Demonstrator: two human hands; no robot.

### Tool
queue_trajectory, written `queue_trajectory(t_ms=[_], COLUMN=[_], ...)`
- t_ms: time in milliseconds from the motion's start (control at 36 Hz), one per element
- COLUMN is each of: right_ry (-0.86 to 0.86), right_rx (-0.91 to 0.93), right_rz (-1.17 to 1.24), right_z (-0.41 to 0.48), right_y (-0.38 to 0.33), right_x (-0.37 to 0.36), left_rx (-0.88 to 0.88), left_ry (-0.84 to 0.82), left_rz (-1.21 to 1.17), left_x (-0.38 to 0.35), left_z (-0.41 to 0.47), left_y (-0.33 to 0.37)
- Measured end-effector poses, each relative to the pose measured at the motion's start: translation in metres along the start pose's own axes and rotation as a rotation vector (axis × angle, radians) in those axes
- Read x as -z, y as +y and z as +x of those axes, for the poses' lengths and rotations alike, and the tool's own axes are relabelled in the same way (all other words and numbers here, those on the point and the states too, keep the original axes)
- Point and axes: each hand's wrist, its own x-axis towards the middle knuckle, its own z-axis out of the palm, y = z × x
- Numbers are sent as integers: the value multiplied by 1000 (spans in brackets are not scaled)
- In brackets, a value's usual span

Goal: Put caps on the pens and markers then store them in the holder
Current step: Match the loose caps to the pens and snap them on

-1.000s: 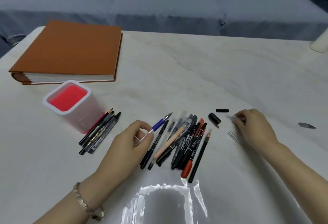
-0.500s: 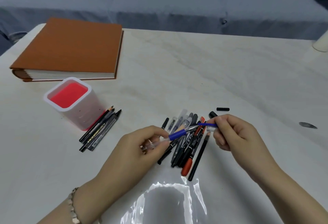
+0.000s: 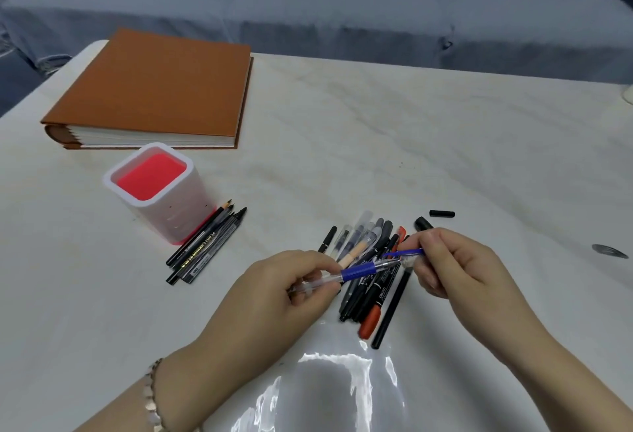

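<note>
My left hand [image 3: 284, 289] grips a clear pen with a blue grip [image 3: 356, 270], held level above the pile. My right hand [image 3: 448, 267] pinches a clear cap with a blue clip [image 3: 406, 255] right at the pen's tip. Below them lies a pile of pens and markers [image 3: 371, 281], black, grey, peach and one red. A white holder with a red inside [image 3: 150, 188] stands upright at the left. Several black pens and pencils [image 3: 205, 243] lie against its right side. Two loose black caps [image 3: 442, 214] [image 3: 423, 223] lie just beyond the pile.
A thick brown album [image 3: 157, 89] lies at the back left of the white table [image 3: 376, 130]. A small dark object [image 3: 609, 251] lies at the right. A grey sofa with cushions [image 3: 376, 3] runs behind the table.
My left hand lifted the blue-grip pen off the table. My right hand picked up the clear cap from the right and brought it to the pen's tip.
</note>
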Motion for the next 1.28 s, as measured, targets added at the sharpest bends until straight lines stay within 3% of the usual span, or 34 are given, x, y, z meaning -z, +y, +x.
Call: queue_trajectory(t_ms=[250,556,861,1167,1278], right_ry=[-104,139,106,-58,-125], right_rx=[53,4,-30,65,54], right_rz=[-155,45,99,-110,-103], right_z=[-6,-1,-3,-10,-16], right_y=[3,5,3,5,7], right_x=[-13,2,-5,-16,-24], left_rx=[-70,-56,-104,-160,-64], left_ry=[3,61,42,13,-41], left_rz=[57,37,77,87,-13], left_x=[-5,-2,-4,-4,0], left_z=[3,1,1,1,-2], left_y=[3,-2,-2,-6,-12])
